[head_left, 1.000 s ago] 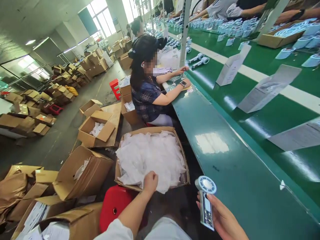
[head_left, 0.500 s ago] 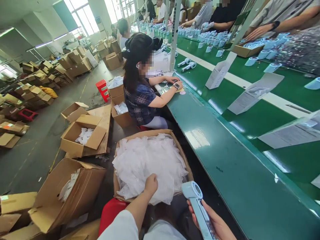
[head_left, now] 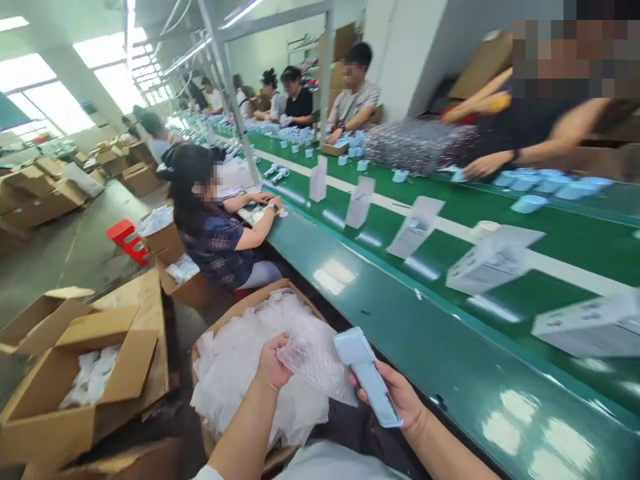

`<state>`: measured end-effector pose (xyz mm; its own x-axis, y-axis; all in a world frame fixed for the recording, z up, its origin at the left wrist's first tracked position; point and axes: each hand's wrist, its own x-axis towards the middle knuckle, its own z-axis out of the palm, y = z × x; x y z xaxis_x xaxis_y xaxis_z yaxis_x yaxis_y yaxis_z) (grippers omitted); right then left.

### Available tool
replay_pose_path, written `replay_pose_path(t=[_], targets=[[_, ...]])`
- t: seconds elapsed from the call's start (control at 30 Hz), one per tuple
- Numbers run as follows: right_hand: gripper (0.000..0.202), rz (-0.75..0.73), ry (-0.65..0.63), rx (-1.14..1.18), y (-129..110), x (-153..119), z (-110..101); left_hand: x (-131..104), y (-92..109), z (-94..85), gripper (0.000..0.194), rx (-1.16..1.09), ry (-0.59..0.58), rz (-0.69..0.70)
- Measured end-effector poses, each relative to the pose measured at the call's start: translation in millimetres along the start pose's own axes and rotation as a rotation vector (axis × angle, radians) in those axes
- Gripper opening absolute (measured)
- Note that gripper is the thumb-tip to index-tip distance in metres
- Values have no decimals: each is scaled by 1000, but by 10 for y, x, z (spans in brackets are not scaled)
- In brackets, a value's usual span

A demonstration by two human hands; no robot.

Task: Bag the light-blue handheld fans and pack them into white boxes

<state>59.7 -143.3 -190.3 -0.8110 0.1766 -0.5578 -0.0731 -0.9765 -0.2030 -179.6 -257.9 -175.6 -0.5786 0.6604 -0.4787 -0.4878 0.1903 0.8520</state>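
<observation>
Green belt (head_left: 590, 248) at 3 o'clock, cartons (head_left: 50, 430) at 8; left hand (head_left: 273, 363) pinching clear plastic (head_left: 305, 353), right hand (head_left: 407, 400) clamped round a smooth pale-blue gadget (head_left: 371, 381).

left hand (head_left: 275, 362) closed in a pinch; right hand (head_left: 395, 395) gripping, fingers wrapped.

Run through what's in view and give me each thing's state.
Left hand, closed on bubble bag
Right hand, closed around blue gadget
Blue gadget, held, tilted
Bubble bag, held at one end
Big carton, open, full of bags
Left-side carton, flaps open, packets inside
White boxes on the belt, lids raised
Red stool, unoccupied
</observation>
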Motion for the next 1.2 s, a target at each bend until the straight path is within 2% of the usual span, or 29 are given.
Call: replay_pose_path(t=[0.1, 0.13, 0.17, 0.2, 0.23, 0.3, 0.33, 0.37, 0.47, 0.57, 0.63, 0.7, 0.8, 0.87, 0.93, 1.0, 1.1, 1.2], targets=[[35, -226, 43, 86, -148, -272, 55, 100, 193, 315, 13, 229, 141, 200], [33, -294, 63, 136, -188, -371, 54, 86, 232, 472, 14, 304, 117, 311], [31, -351, 77, 187, -220, -469, 45, 44, 244, 654, 14, 406, 35, 441], [29, -394, 84, 235, -244, -562, 27, -23, 226, 855, 15, 526, -117, 569], [26, -429, 84, 280, -260, -649, 1, -108, 177, 1065, 16, 650, -325, 682], [20, -496, 61, 369, -277, -813, -68, -289, 6, 1477, 22, 837, -752, 799], [18, -527, 41, 414, -281, -894, -109, -364, -100, 1667, 25, 891, -885, 834], [17, -561, 18, 460, -286, -979, -152, -420, -207, 1843, 26, 924, -941, 883], [22, -670, -71, 598, -304, -1266, -285, -485, -469, 2281, 27, 929, -927, 1119], [27, -754, -165, 674, -334, -1574, -402, -511, -602, 2635, 23, 931, -958, 1381], [30, -763, -192, 663, -368, -1772, -487, -560, -644, 2847, 16, 970, -966, 1431], [33, -740, -173, 625, -418, -1966, -601, -624, -674, 3050, 19, 1023, -966, 1386], [32, -762, -85, 535, -510, -2263, -836, -698, -720, 3346, 22, 1055, -959, 1205], [32, -816, -2, 442, -565, -2446, -997, -727, -764, 3540, 18, 1033, -898, 990], [37, -836, 91, 317, -608, -2588, -1120, -761, -826, 3717, 13, 983, -848, 709], [38, -809, 180, 185, -643, -2673, -1191, -821, -903, 3862, 10, 886, -879, 459], [34, -766, 275, 41, -691, -2710, -1254, -951, -1021, 3997, 15, 732, -987, 245], [37, -728, 351, -14, -736, -2702, -1359, -1051, -1121, 4060, 24, 636, -928, -23]])
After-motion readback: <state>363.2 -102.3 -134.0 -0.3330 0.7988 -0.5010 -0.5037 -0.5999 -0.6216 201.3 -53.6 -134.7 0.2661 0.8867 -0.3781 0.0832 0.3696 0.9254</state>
